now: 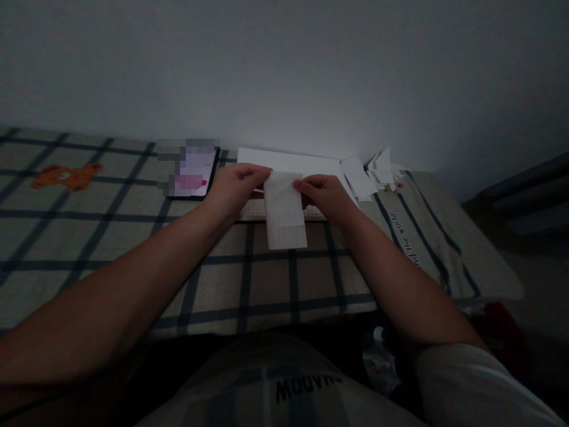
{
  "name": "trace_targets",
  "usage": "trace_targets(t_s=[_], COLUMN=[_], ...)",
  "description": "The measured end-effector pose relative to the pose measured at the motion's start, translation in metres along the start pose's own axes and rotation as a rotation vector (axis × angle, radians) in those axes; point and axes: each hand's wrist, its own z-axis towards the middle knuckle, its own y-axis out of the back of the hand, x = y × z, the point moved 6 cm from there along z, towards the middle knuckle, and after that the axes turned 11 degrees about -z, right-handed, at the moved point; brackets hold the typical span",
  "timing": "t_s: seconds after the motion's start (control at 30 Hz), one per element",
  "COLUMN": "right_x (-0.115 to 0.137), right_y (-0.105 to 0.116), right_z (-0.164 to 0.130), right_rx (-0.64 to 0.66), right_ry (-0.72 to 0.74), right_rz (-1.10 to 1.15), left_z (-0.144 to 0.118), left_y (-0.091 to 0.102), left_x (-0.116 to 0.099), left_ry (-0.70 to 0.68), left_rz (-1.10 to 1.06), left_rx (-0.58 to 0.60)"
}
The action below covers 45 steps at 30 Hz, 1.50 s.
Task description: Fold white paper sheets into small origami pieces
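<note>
Between left hand (pixel 235 185) and right hand (pixel 328 194), folded paper (pixel 285 216), both pinching its upper end

folded white paper strip (pixel 287 216), upright

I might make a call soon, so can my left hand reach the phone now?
Probably yes: the phone lies just beside your left hand, with nothing visible between them. That hand is pinching the folded paper, though, so it would likely need to let go first.
</note>
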Motion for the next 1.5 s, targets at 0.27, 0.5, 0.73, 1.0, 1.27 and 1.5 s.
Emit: trace_targets(t_s=[0.27,0.5,0.73,1.0,1.27,1.5], right_x=[0.0,-0.001,-0.005,-0.005,-0.008,-0.01], right_y=[0.006,0.008,-0.002,-0.004,0.009,0.003], right_z=[0.001,0.001,0.002,0.0,0.004,0.005], right_rx=[-0.058,-0.085,0.007,0.039,-0.088,-0.044], right_ry=[0.043,0.026,-0.062,-0.055,0.007,-0.048], right_rz=[-0.032,-0.056,0.162,0.041,-0.065,0.063], left_z=[0.001,-0.004,-0.001,0.005,0.004,0.001], left_y=[-0.002,-0.003,0.003,0.007,0.0,0.002], left_x=[0.005,0.008,0.0,0.001,0.013,0.002], left_ry=[0.093,0.184,-0.003,-0.001,0.193,0.04], left_rz=[0.001,0.07,0.125,0.013,0.003,0.093], left_rx=[0.089,0.043,-0.038,-0.052,0.068,-0.027])
